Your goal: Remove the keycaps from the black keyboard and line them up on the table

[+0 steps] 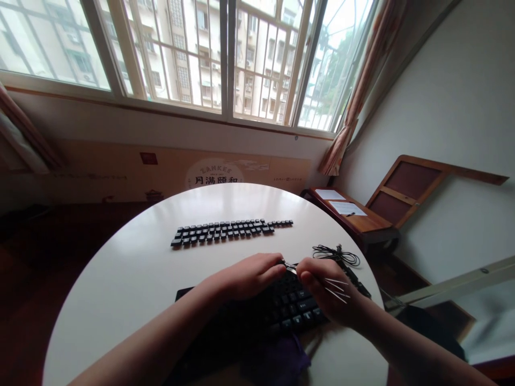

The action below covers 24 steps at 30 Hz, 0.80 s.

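Note:
My right hand is closed around a keycap puller, whose thin silver wires stick out past the back of the fist. Between the two hands shows a short shiny metal end. My left hand pinches at that end with thumb and fingers together. Whether a keycap sits in the pinch cannot be made out. Below both hands lies a black keyboard, partly covered by the forearms; its lower right part still carries keycaps. Farther back on the table, removed black keycaps stand in slanted rows.
A coiled black cable lies right of the hands on the round white table. Purple cloth shows at the near edge. Beyond the table are a wooden chair with papers and a pen, and a barred window.

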Each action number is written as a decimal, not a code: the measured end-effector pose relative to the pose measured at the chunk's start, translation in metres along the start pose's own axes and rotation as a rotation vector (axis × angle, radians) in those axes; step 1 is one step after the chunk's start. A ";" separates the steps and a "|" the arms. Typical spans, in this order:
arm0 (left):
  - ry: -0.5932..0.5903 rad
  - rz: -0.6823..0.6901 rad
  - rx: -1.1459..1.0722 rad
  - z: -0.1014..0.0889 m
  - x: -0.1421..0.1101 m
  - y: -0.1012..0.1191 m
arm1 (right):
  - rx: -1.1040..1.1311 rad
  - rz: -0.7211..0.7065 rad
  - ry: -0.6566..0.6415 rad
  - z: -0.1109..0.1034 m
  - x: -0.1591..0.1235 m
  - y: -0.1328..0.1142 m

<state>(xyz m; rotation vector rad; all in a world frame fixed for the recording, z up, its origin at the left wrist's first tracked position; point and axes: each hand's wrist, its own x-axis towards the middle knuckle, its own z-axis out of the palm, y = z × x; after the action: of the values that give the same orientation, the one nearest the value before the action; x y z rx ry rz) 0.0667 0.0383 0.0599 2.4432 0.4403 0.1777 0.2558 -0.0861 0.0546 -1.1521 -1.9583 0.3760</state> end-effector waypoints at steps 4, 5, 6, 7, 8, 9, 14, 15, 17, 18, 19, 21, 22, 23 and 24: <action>0.025 0.009 -0.145 0.000 0.004 -0.011 | -0.253 -0.052 0.071 -0.007 0.000 -0.002; 0.032 0.009 -0.185 0.000 0.005 -0.015 | -0.350 -0.059 0.082 -0.011 0.001 -0.002; 0.039 0.011 -0.219 0.000 0.006 -0.018 | -0.453 -0.066 0.085 -0.014 0.004 -0.002; 0.047 0.015 -0.242 0.000 0.006 -0.020 | -0.547 -0.076 0.084 -0.017 0.008 -0.001; 0.055 0.019 -0.253 0.001 0.007 -0.022 | -0.615 -0.092 0.076 -0.019 0.012 0.001; 0.060 0.021 -0.253 0.001 0.007 -0.023 | -0.644 -0.112 0.059 -0.020 0.017 0.005; 0.081 0.060 -0.271 0.007 0.008 -0.027 | -0.496 -0.207 -0.173 -0.011 0.036 0.029; 0.081 0.081 -0.284 0.008 0.009 -0.028 | -0.479 -0.214 -0.183 -0.008 0.038 0.033; 0.074 0.109 -0.297 0.009 0.009 -0.030 | -0.439 -0.222 -0.155 -0.004 0.040 0.038; 0.072 0.110 -0.294 0.009 0.009 -0.031 | -0.415 -0.221 -0.138 -0.002 0.041 0.039; 0.073 0.107 -0.289 0.009 0.009 -0.032 | -0.396 -0.218 -0.127 0.000 0.042 0.040; 0.086 0.106 -0.281 0.009 0.009 -0.033 | -0.381 -0.206 -0.134 0.002 0.046 0.039; 0.090 0.114 -0.280 0.009 0.009 -0.033 | -0.370 -0.199 -0.144 0.002 0.048 0.039; 0.093 0.125 -0.276 0.009 0.009 -0.033 | -0.352 -0.193 -0.152 0.002 0.050 0.040; 0.105 0.127 -0.269 0.009 0.009 -0.033 | -0.325 -0.184 -0.155 0.001 0.054 0.042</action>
<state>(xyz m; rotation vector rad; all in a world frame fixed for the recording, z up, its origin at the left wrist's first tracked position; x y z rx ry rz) 0.0687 0.0603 0.0327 2.2039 0.2863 0.3952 0.2660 -0.0188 0.0553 -1.1557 -2.3021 0.0494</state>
